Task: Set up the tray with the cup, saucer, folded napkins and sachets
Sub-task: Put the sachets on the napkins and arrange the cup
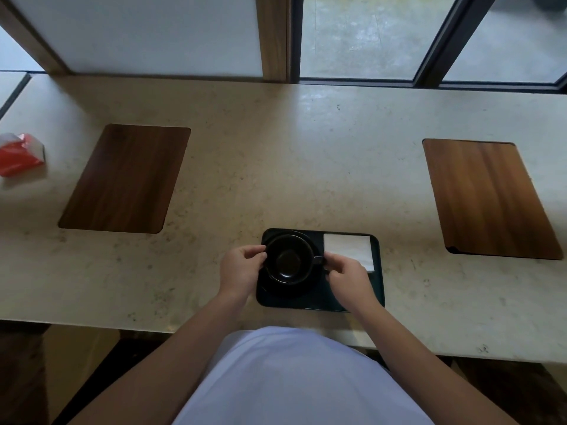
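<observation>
While your left hand [242, 268] pinches the rim of the glossy black ceramic cup [288, 259] and your right hand [345, 276] closes on its small side handle, the cup sits on the round black saucer [277, 288] at the left end of the dark rectangular tray [377, 271]. The folded white paper napkin [348, 250] lies flat on the tray's far right part, just beside the cup handle. No sachets visible on the tray; the red-and-white packet [20, 153] far left on the pale stone surface [276, 164] may hold them, can't tell.

Handling: cup and saucer look like glazed ceramic, so rigid, fairly heavy, slick, chip-prone. Take the cup by the handle plus the opposite rim, as you have it; lift or turn gently, it can skate on the saucer. Move the saucer by its edge with the cup steadied. The napkin is light and limp; pinch a folded edge and don't drag it with your knuckles.
</observation>
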